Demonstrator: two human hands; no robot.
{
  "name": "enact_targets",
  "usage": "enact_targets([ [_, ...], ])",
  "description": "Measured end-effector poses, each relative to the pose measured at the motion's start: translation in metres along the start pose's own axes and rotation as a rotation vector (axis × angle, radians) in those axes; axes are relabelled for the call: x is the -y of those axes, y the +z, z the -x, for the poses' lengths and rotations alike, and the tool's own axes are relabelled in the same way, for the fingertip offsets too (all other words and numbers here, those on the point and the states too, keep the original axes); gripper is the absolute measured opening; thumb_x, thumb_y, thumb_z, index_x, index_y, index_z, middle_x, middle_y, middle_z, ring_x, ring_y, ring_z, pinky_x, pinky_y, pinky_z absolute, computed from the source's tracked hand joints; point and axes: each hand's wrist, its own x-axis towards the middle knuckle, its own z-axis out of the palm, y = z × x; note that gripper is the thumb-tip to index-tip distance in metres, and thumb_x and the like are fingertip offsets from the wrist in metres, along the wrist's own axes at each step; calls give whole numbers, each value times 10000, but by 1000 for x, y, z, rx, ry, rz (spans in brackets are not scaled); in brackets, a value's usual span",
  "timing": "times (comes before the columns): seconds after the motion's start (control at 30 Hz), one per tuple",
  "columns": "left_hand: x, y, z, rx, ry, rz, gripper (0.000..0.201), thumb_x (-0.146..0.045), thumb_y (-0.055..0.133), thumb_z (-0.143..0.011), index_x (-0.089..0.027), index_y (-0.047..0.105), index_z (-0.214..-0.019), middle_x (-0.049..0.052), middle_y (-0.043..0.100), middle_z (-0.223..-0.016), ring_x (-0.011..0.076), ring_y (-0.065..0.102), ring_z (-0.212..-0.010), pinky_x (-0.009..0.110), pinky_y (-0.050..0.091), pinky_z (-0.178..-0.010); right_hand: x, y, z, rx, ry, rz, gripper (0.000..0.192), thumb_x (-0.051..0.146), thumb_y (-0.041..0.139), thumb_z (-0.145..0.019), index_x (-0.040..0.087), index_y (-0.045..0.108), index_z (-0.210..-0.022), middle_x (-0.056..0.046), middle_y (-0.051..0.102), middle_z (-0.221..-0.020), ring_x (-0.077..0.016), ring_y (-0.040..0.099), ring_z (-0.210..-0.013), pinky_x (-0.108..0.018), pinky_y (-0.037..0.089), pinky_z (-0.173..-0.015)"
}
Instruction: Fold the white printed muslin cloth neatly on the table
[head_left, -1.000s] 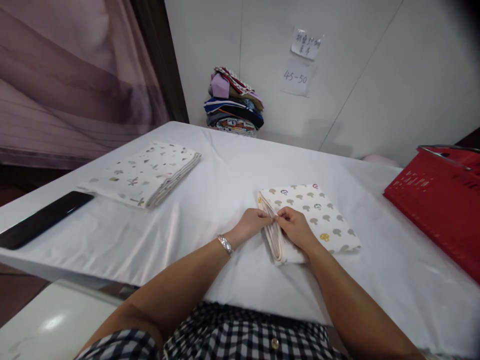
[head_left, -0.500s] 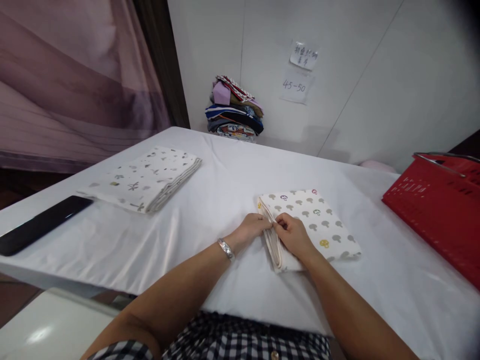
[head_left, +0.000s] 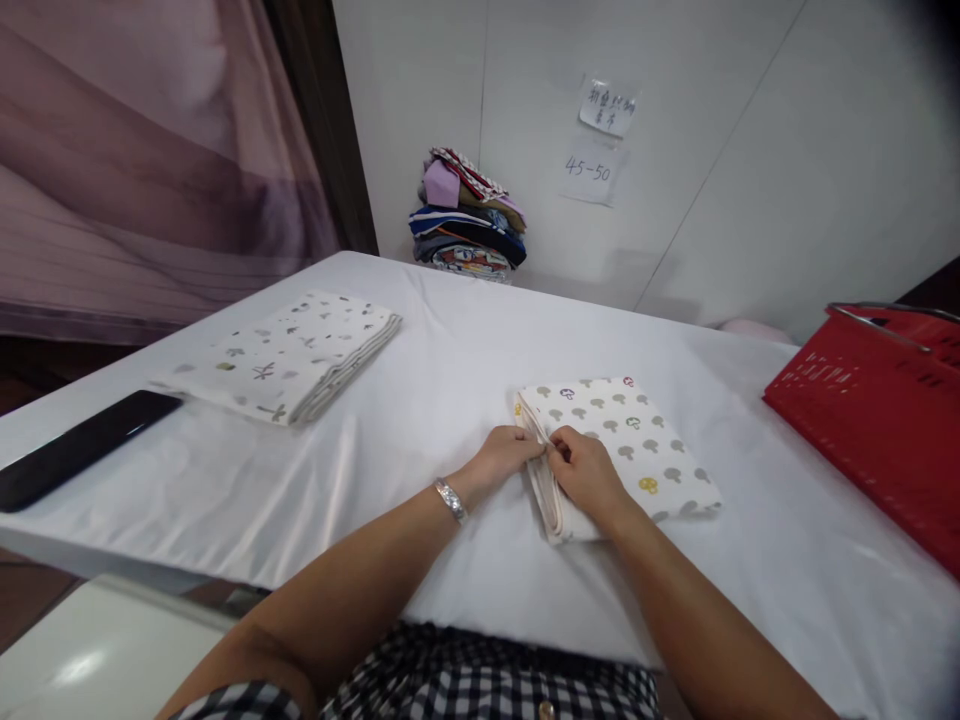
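Bare sheet (head_left: 420,400) open between folded cloths; red basket (head_left: 870,420) blocks right; phone (head_left: 75,450) far left.

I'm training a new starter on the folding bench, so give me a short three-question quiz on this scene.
1. True or false: both the left hand and the right hand pinch the left edge of the folded cream cloth with mushroom print.
2. What lies nearest the table's left edge? A) long black flat object B) red plastic basket C) stack of coloured folded clothes
3. Fill in: the folded white cloth with grey print lies to the person's ____.

Key: 1 true; 2 A; 3 left.
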Motion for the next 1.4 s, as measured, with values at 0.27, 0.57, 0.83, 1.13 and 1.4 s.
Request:
enact_targets([
  [0.27, 3, -1, 0, 69, 53, 46, 153, -266, 544, -666, -146, 549, -572, -67, 343, -459, 66, 284, -464, 226, 195, -455, 7, -6, 0, 58, 77, -7, 46, 236, 531, -728, 211, 522, -765, 16, 557, -615, -138, 478, -577, -250, 316, -545],
  [0.57, 4, -12, -4, -90, 138, -202, 198, -315, 558, -674, -148, 577, -570, -36, 465, -548, 96, 399, -550, 229, 293, -515, -7, -3, -1, 31, 112, -245, 120, 172, 465, -708, 211, 568, -756, 33, 580, -619, -124, 491, -571, -240, 354, -551],
  [0.83, 9, -12, -5, -112, 117, -271, 189, -318, 560, -672, -156, 604, -587, -10, 556, -587, 118, 477, -583, 237, 344, -554, -10, 1, -1, 11, 152, -437, 109, 198, 491, -700, 193, 580, -763, 28, 589, -646, -106, 488, -545, -217, 367, -522],
  [1.13, 10, -7, -6, -80, 80, -96, 148, -257, 583, -661, -143, 672, -694, 1, 595, -648, 112, 492, -607, 228, 367, -569, -10, 1, 0, 23, 145, -451, 120, 200, 490, -704, 197, 583, -779, 24, 592, -644, -109, 495, -540, -218, 371, -514],
  [1.4, 8, -4, 0, -1, 51, -102, 193, -322, 593, -678, -142, 609, -609, -42, 420, -513, 78, 328, -499, 230, 234, -466, -6, 0, -1, 25, 102, -267, 132, 204, 488, -711, 204, 588, -797, 21, 611, -658, -129, 526, -591, -241, 378, -567],
])
